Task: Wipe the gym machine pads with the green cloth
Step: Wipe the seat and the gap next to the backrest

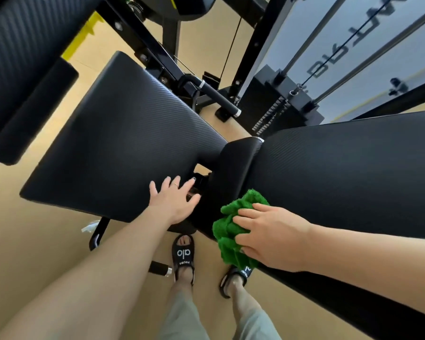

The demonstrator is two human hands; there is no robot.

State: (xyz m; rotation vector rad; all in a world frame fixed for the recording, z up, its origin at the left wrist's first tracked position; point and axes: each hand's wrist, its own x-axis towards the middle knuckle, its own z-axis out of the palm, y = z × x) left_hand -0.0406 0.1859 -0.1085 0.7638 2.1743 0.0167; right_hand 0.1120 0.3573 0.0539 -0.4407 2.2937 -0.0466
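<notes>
We noted the right hand (268,238) lying flat, fingers nearly straight, pressing the bunched green cloth (233,231) against the near edge of the right pad (353,182). The left hand (173,201), fingers spread, rested on the left pad (113,143) corner; its fingertips possibly overhung the gap.

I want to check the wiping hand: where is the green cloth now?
In the head view, lower right: the green cloth lies under the right hand on the right pad's near edge.
</notes>
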